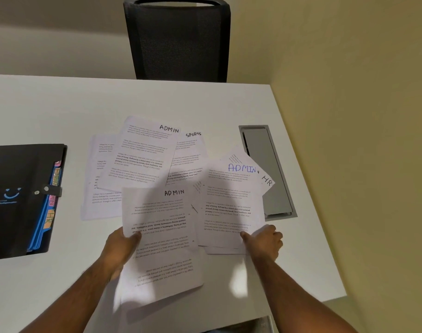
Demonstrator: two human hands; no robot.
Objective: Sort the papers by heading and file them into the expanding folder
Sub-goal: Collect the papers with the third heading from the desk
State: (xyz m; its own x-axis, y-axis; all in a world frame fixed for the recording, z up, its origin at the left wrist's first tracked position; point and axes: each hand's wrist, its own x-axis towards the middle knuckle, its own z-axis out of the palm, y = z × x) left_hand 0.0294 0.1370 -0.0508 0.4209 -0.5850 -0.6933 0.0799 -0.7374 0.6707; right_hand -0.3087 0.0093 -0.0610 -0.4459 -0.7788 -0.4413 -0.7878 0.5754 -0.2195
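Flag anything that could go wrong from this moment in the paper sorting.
1. The left hand holds an ADMIN sheet whose printed text runs upside down to its heading; it may get filed reversed.
2. The HR sheet lies mostly hidden under the blue-headed ADMIN sheet gripped by the right hand; it could be swept along.
3. The expanding folder is clasped shut.

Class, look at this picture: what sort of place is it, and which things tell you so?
Probably an office or meeting room: a white desk with a built-in cable hatch, a black mesh office chair, and a black expanding folder.
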